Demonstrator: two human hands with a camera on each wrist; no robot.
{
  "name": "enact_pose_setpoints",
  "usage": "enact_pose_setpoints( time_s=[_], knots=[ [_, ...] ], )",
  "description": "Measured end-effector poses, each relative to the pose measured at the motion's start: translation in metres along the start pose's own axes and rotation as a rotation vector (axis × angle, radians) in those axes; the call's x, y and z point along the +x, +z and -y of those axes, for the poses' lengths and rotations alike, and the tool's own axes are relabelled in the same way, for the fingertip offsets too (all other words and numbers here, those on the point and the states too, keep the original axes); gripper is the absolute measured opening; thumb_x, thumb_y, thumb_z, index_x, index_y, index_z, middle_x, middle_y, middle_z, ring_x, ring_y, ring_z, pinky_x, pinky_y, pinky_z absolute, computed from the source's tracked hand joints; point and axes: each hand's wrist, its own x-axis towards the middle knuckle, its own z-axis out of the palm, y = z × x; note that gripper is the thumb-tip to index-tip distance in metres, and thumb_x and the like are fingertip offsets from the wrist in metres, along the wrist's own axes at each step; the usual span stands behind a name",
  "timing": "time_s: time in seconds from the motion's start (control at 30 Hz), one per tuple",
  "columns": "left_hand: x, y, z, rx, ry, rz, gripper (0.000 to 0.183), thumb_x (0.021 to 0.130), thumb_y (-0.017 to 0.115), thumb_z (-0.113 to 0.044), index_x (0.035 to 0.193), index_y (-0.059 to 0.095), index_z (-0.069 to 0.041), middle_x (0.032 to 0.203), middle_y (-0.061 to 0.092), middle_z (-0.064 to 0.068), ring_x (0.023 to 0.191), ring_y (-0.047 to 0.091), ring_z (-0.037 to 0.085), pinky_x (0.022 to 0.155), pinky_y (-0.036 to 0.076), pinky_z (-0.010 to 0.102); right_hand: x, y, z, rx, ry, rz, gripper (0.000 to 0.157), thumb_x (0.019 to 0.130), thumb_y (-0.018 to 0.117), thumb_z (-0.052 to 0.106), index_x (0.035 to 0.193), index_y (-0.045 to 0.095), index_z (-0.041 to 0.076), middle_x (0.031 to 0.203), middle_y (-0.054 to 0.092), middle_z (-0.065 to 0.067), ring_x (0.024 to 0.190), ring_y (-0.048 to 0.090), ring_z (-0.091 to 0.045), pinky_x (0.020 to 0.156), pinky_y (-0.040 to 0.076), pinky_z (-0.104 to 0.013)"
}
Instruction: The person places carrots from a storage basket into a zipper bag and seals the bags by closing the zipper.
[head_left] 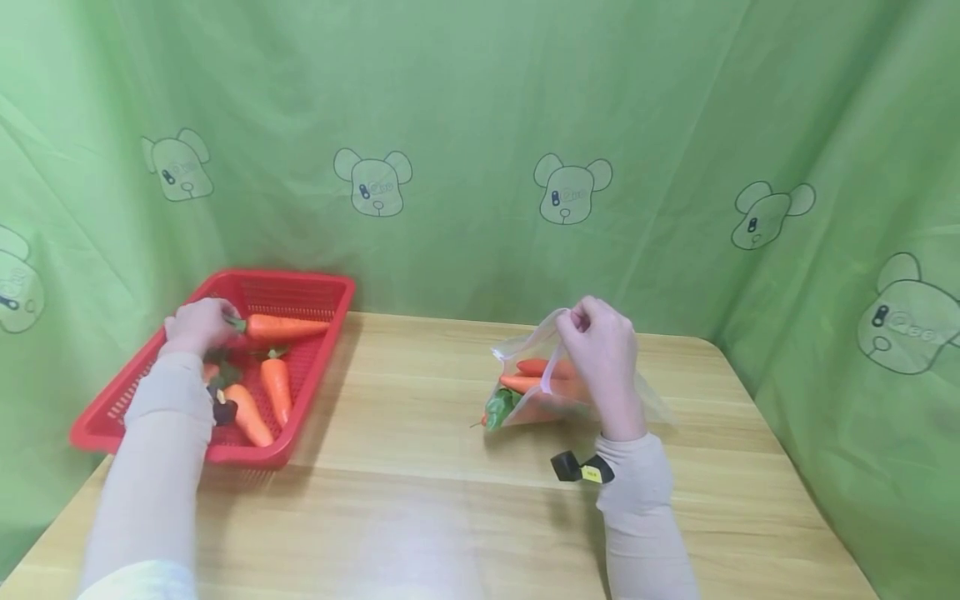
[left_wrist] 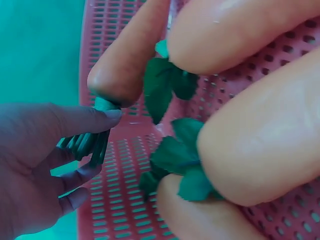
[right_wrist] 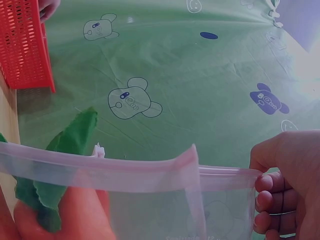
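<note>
My left hand [head_left: 201, 323] is over the red basket, its thumb and fingers pinching the green stem end of an orange carrot [head_left: 288, 327]. In the left wrist view that carrot [left_wrist: 127, 65] points away from the hand, its cut green stalks between thumb and fingers. Other carrots [head_left: 276, 387] with green leaves lie in the basket below. My right hand [head_left: 600, 342] pinches the rim of a clear zip bag [head_left: 551, 377] on the table. Inside the bag are carrots [head_left: 522, 383], one with green leaves [right_wrist: 75, 132] at the open mouth.
The red plastic basket [head_left: 341, 321] with slotted walls stands at the left of the wooden table [head_left: 405, 400]. A green curtain [head_left: 465, 167] with bear-head prints hangs behind and at both sides. A black wrist camera [head_left: 566, 467] sits beside the right sleeve.
</note>
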Motion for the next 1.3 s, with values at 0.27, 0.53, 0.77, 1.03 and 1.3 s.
enact_pose_setpoints(
  time_s=[0.27,0.53,0.77,1.03,1.3],
  knots=[
    [-0.002,-0.017,-0.011,0.003,0.035,-0.024,0.037,0.080,0.068,-0.021,0.113,0.063,-0.005,0.115,0.064,0.025,0.107,0.052,0.053,0.080,0.032,0.060,0.000,0.001,0.000,0.006,-0.007,-0.003,0.015,0.082,0.055,0.009,0.067,0.053,0.005,0.064,0.054,-0.010,0.059,0.047,-0.025,0.056,0.035,-0.030],
    [-0.004,-0.028,-0.014,-0.075,0.074,-0.061,0.034,0.082,0.070,-0.020,0.111,0.064,-0.002,0.109,0.067,0.025,0.105,0.057,0.048,0.089,0.039,0.063,0.000,0.001,0.000,0.013,-0.004,-0.002,0.015,0.082,0.055,0.009,0.067,0.053,0.006,0.063,0.054,-0.009,0.059,0.046,-0.024,0.056,0.035,-0.029],
    [-0.015,-0.038,-0.016,-0.151,0.113,-0.137,0.036,0.085,0.071,-0.017,0.112,0.062,0.005,0.110,0.065,0.031,0.102,0.060,0.048,0.092,0.043,0.060,0.001,0.000,0.001,0.017,-0.004,-0.003,0.016,0.082,0.055,0.009,0.067,0.053,0.006,0.063,0.053,-0.009,0.060,0.046,-0.025,0.056,0.034,-0.030],
    [-0.032,-0.051,-0.020,-0.193,0.106,-0.195,0.038,0.088,0.069,-0.014,0.117,0.058,0.007,0.113,0.063,0.034,0.092,0.065,0.040,0.086,0.050,0.050,0.001,0.000,0.002,0.015,-0.001,-0.002,0.016,0.082,0.056,0.009,0.067,0.053,0.006,0.063,0.053,-0.009,0.059,0.046,-0.025,0.056,0.034,-0.030],
    [-0.050,-0.061,-0.032,-0.202,0.085,-0.247,0.041,0.090,0.069,-0.017,0.123,0.056,0.004,0.119,0.058,0.034,0.104,0.056,0.046,0.088,0.044,0.060,0.000,0.000,0.000,0.007,-0.009,-0.007,0.014,0.081,0.055,0.009,0.067,0.053,0.006,0.063,0.054,-0.009,0.059,0.047,-0.024,0.056,0.034,-0.030]
  ],
)
